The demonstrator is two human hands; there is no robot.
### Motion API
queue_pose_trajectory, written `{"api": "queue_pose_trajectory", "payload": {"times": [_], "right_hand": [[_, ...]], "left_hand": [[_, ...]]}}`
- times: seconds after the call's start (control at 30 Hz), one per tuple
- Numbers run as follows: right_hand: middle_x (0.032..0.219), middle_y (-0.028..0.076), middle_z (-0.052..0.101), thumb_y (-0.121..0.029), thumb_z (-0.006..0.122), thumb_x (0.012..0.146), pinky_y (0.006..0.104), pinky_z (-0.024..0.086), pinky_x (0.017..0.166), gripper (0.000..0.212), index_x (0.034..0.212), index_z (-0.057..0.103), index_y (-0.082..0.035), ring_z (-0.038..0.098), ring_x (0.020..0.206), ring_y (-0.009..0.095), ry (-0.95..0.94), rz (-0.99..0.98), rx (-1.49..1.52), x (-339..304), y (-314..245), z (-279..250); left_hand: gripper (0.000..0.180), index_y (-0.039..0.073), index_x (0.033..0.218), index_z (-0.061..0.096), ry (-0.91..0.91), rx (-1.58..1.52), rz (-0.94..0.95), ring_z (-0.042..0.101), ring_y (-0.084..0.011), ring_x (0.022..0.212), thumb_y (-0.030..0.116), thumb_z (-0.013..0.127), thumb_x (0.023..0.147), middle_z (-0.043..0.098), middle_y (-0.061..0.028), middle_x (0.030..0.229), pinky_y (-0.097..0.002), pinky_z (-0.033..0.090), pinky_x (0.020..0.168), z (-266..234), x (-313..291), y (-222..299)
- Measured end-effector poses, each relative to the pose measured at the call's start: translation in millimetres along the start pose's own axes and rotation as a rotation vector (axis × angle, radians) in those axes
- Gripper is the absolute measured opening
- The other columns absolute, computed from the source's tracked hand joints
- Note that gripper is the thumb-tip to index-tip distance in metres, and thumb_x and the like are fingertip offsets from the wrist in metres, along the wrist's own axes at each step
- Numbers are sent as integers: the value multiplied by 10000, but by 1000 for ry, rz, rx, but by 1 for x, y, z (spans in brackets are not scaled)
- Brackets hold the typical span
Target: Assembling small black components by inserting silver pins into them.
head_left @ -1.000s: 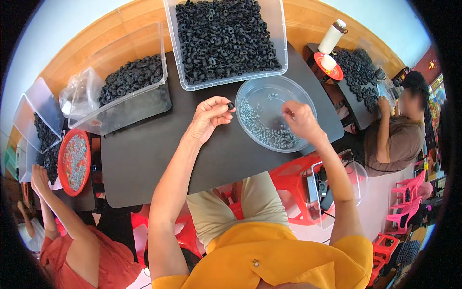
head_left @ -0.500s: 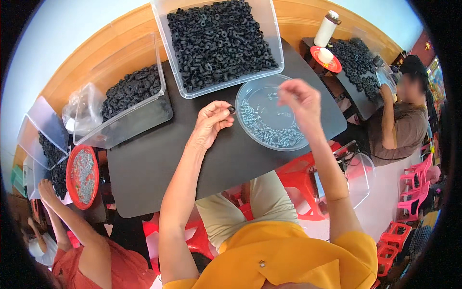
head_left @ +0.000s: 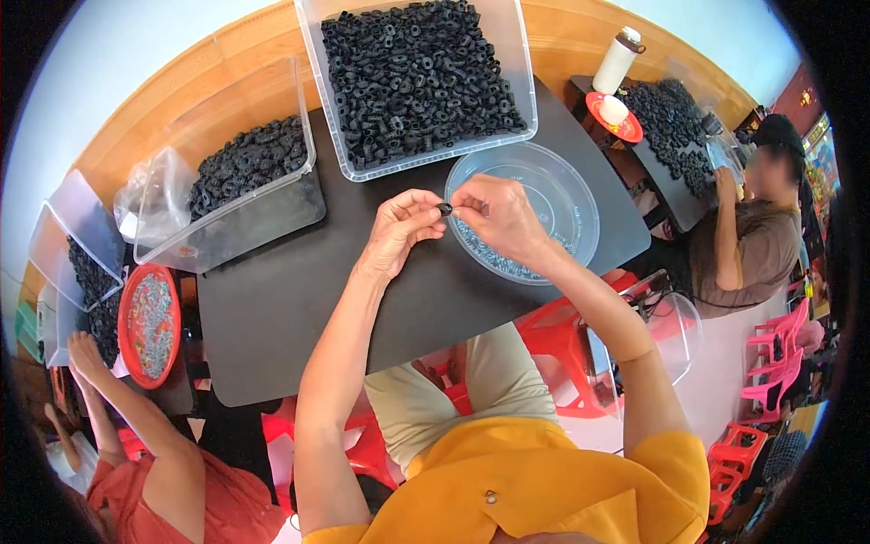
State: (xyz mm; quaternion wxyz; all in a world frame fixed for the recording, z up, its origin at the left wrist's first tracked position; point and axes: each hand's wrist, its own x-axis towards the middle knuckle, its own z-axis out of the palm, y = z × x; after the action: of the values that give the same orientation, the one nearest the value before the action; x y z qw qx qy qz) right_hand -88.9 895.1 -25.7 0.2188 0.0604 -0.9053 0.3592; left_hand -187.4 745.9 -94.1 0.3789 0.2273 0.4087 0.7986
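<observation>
Between the fingertips of my left hand is a small black plastic piece, held above the dark table. My right hand meets it from the other side, thumb and fingers pinched close against the piece; whatever lies in that pinch is too small to make out. Under my right hand is a round clear plastic tub with many small metal springs on its bottom. Beyond my hands a large clear bin is filled with small black plastic pieces.
Another clear bin with black parts stands on the table to the left. Beside it are a plastic bag and a red tray of small metal parts. Co-workers sit left and right. A white bottle stands far right.
My right hand has moved left from over the tub to the black piece in my left hand. The left hand has stayed nearly in place.
</observation>
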Motion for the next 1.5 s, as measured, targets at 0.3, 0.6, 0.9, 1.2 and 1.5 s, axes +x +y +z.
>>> {"api": "queue_pose_trajectory", "payload": {"times": [0.3, 0.6, 0.9, 1.2, 1.5], "right_hand": [[666, 90, 612, -14, 648, 712, 276, 488, 565, 80, 749, 592, 30, 595, 595, 138, -81, 127, 66, 5, -5, -5], [645, 113, 562, -51, 650, 696, 313, 442, 519, 70, 726, 613, 1, 568, 568, 220, 43, -184, 48, 8, 8, 5], [808, 106, 548, -113, 625, 722, 392, 470, 665, 114, 822, 660, -69, 589, 762, 271, 108, -28, -629, 82, 60, -10], [970, 135, 546, -72, 612, 668, 374, 518, 665, 126, 791, 630, -51, 584, 859, 278, -13, 40, -968, 109, 69, 15], [906, 116, 548, 16, 576, 622, 356, 500, 718, 234, 850, 593, -32, 547, 894, 280, -51, -164, -972, 106, 71, 8]], "left_hand": [[133, 25, 928, 594, -14, 51, 10, 623, -119, 685, 53, 621, 802, 636, -60, 823, -237, 542, 632, 1, 0, -1], [157, 25, 956, 596, -19, -8, 0, 635, -136, 741, 53, 625, 805, 646, -92, 869, -253, 548, 665, 0, -2, -2], [166, 30, 966, 570, -41, -48, -10, 641, -158, 737, 55, 610, 807, 641, -132, 892, -256, 552, 667, -2, 1, -3], [160, 34, 956, 563, -38, -39, -29, 642, -160, 719, 53, 609, 804, 639, -136, 873, -252, 553, 659, -1, 1, 1], [160, 29, 951, 561, -38, -28, -36, 638, -157, 718, 54, 611, 801, 638, -129, 867, -252, 550, 654, 0, 0, 1]]}}
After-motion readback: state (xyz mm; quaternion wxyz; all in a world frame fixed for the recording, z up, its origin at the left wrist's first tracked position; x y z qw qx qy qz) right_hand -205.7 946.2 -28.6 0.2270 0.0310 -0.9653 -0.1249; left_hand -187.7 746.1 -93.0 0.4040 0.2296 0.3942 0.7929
